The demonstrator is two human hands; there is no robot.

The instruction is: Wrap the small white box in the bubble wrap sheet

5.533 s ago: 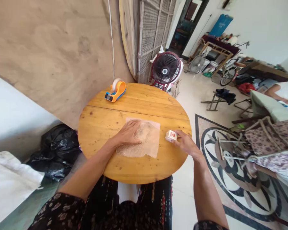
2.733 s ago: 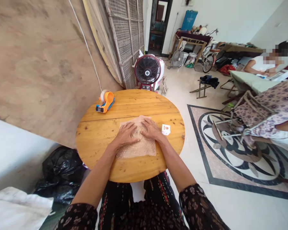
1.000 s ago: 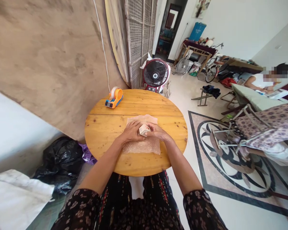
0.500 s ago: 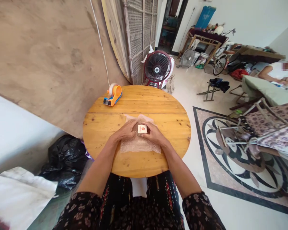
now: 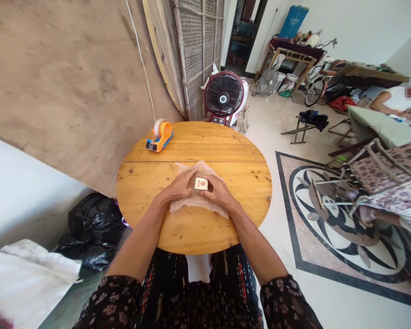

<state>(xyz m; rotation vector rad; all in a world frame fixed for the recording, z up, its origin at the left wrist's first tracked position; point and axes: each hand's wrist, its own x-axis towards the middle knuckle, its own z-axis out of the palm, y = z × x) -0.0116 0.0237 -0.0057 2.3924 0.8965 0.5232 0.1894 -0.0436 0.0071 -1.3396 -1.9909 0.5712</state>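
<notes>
- I stand near the round wooden table (image 5: pixel 188 233), and the small box (image 5: pixel 201 183) is before the person, on the wrap (image 5: pixel 198 202), near its middle; probably it sits there so that some wrap is left on each side.
- The right hand (image 5: pixel 219 189) is at the right side of the box. Its thumb is at the near corner and a finger at the far one, so these seem to pinch the box, perhaps for keeping it straight.
- The left hand (image 5: pixel 181 185) makes an arch on the other side. Its fingers are bent, with the thumb apart from them; whether they press the box or only the wrap, I cannot tell.
- The wrap is not quite flat: its near edge bends in a curve, and its far edge rises to a peak, maybe because both hands push on it.
- The printed face of the box looks upward, not covered by the fingers.
- The tape dispenser (image 5: pixel 162 135) stands at the far left edge of the table, well apart from the hands; I think this place leaves them room.
</notes>
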